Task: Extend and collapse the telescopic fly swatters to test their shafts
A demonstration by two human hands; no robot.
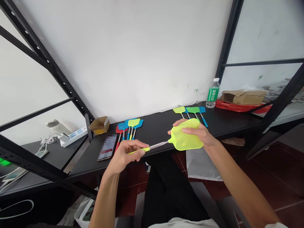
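A yellow-green fly swatter [186, 139] with a perforated paddle and a metal shaft is held level in front of me, above the near edge of the black table [154, 128]. My left hand [127, 153] is closed round its handle. Round the paddle grips my right hand [201, 133], thumb on the near face and fingers mostly hidden behind. Beyond my left hand lie several fly swatters [123, 126] in red, blue and yellow-green. Behind my right hand is another group of fly swatters [193, 110], in yellow-green, green and blue.
A phone [108, 148] and an open cardboard box [99, 125] are at the table's left. A water bottle [213, 93] stands at the back right, near a brown carton [244, 96] on red plastic. Black metal posts [229, 38] frame both sides. A power strip [73, 136] lies far left.
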